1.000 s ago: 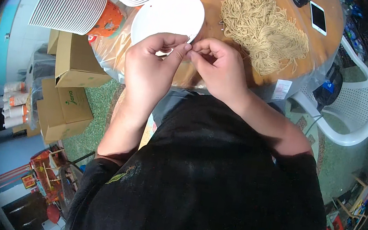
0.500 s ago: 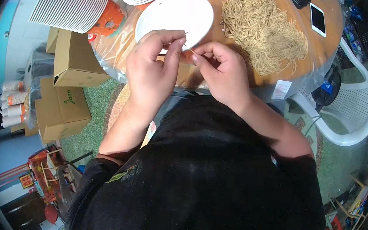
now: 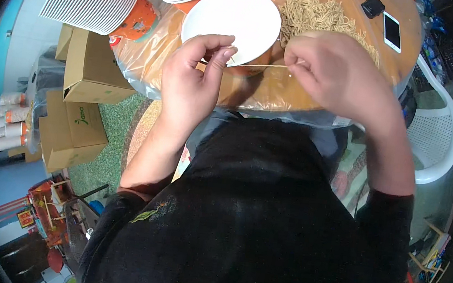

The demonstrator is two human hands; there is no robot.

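Observation:
A thin tan cord (image 3: 263, 66) stretches nearly straight between my two hands. My left hand (image 3: 194, 73) is closed at the near edge of a round white disc (image 3: 246, 18), thumb and forefinger pinching the cord's left end. Whether the cord passes through the disc there is hidden by the fingers. My right hand (image 3: 340, 70) is closed in a pinch on the cord's other end, out to the right. Behind it lies a loose pile of tan cords (image 3: 319, 18), partly covered by that hand. A small dark hole shows near the disc's far edge.
Stacks of white-rimmed orange tubs (image 3: 140, 17) lie at the table's far left. A phone (image 3: 392, 32) and a small black object (image 3: 372, 8) lie at the far right. Cardboard boxes (image 3: 89, 92) stand on the floor at left, a white plastic chair (image 3: 437, 132) at right.
My right hand has moved right, away from the left hand, and the cord between them is now longer and drawn out. The left hand stays pinched at the disc's edge.

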